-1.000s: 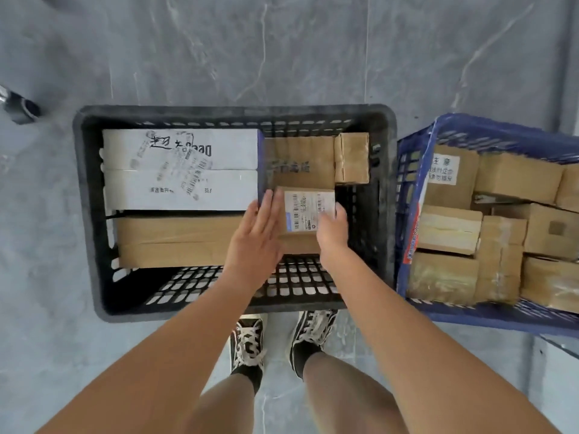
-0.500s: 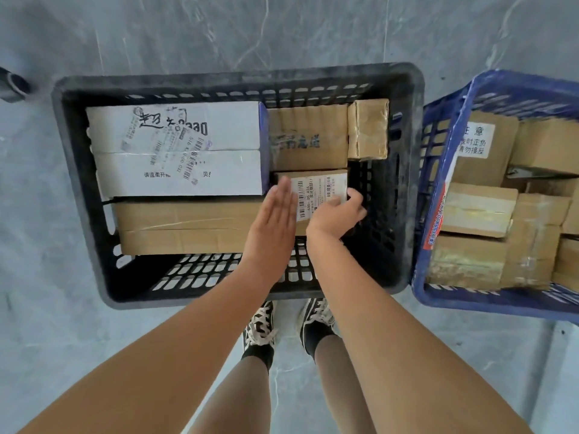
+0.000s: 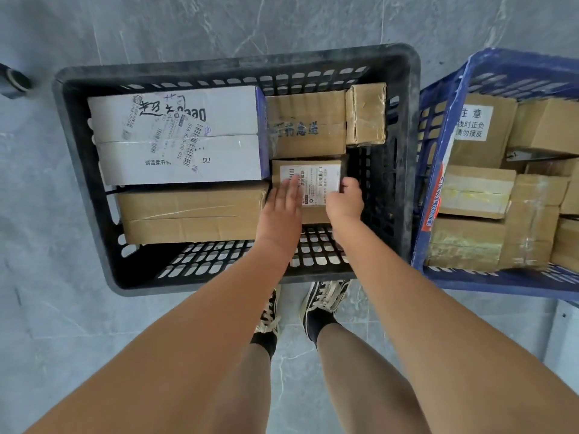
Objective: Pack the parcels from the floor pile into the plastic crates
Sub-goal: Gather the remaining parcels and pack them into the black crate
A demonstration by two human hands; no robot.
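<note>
The labelled parcel (image 3: 308,186) is seated in the black crate (image 3: 238,65), between the brown boxes. It is pressed by the flat, straight fingers of the left hand (image 3: 280,211) and gripped at its right edge by the curled fingers of the right hand (image 3: 344,203).

matt plastic crate (image 3: 404,126), cardboard parcels (image 3: 307,126)

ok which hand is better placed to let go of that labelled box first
Left. The left hand lies flat on the labelled box, while the right hand curls round its right edge and steadies it.
</note>
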